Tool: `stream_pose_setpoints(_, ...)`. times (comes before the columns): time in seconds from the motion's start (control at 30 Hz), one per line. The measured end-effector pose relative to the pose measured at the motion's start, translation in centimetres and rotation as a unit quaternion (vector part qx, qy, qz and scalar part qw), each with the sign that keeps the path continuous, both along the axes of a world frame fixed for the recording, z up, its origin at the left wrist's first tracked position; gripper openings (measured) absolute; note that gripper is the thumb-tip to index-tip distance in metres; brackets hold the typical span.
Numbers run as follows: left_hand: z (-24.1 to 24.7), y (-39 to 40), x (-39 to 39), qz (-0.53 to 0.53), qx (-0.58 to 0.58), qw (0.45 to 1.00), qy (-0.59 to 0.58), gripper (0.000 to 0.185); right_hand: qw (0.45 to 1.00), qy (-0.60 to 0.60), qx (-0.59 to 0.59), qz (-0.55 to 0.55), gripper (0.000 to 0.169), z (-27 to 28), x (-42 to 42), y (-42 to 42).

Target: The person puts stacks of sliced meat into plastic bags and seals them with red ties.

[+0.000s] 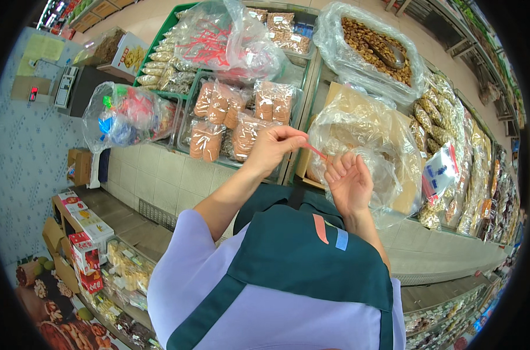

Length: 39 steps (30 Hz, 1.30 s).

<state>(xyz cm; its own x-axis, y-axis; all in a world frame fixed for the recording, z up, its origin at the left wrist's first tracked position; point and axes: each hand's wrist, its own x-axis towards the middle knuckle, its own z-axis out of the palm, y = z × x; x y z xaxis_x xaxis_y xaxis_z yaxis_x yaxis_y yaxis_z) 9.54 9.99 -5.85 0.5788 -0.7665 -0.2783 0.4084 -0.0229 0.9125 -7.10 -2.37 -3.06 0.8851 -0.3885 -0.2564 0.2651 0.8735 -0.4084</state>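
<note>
My left hand (pixel 271 146) pinches one end of a thin red strip (pixel 316 151) between thumb and fingers. From there the strip slants down to the right and ends at the curled fingers of my right hand (pixel 349 181). That palm faces up, its thumb held away from the fingers. Whether they grip the strip is hidden. Behind and under the right hand lies a large clear plastic bag (pixel 357 124) in a cardboard box (pixel 311 177). Beside my left hand, a clear plastic tray (pixel 179 142) holds packs of round brown biscuits (pixel 206 140).
More red strips (pixel 208 41) fill a clear bag at the back. A green crate (pixel 160 37) holds packed goods. Shelled nuts (pixel 374 48) with a metal scoop (pixel 392 57) lie in a lined bin. Resealable bags (pixel 441 170) sit at right; a scale (pixel 66 85) stands left.
</note>
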Motion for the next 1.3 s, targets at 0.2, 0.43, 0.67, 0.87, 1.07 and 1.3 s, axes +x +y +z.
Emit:
stream_pose_setpoints(0.2, 0.9, 1.5, 14.3, 0.257, 0.070, 0.926, -0.268, 0.017, 0.997, 0.059, -0.033, -0.038, 0.026, -1.7, -2.1, -1.5)
stream_pose_setpoints(0.43, -1.4, 3.8, 30.9, 0.408, 0.227, 0.707, -0.531, 0.020, 0.989, 0.099, -0.062, -0.095, 0.023, -2.9, -4.7, -3.2)
stream_pose_setpoints(0.67, -7.8, 0.6, 35.9, 0.162, 0.339, 0.728, -0.574, 0.028, 0.983, 0.130, -0.074, -0.102, 0.022, -3.2, -4.8, -3.1)
stream_pose_setpoints(0.87, -4.4, -1.7, 34.5, 0.022, 0.500, 0.604, -0.620, 0.079, 0.971, 0.163, -0.110, -0.138, 0.020, -3.3, -6.3, -4.2)
stream_pose_setpoints(1.07, -0.7, 0.4, 36.2, 0.149, 0.333, 0.751, -0.550, 0.107, 0.963, 0.165, -0.104, -0.187, 0.017, -3.7, -8.1, -6.2)
stream_pose_setpoints(1.3, 3.4, -3.4, 30.5, 0.161, 0.196, 0.699, -0.668, 0.085, 0.937, 0.194, -0.152, -0.249, 0.017, -3.6, -11.0, -7.7)
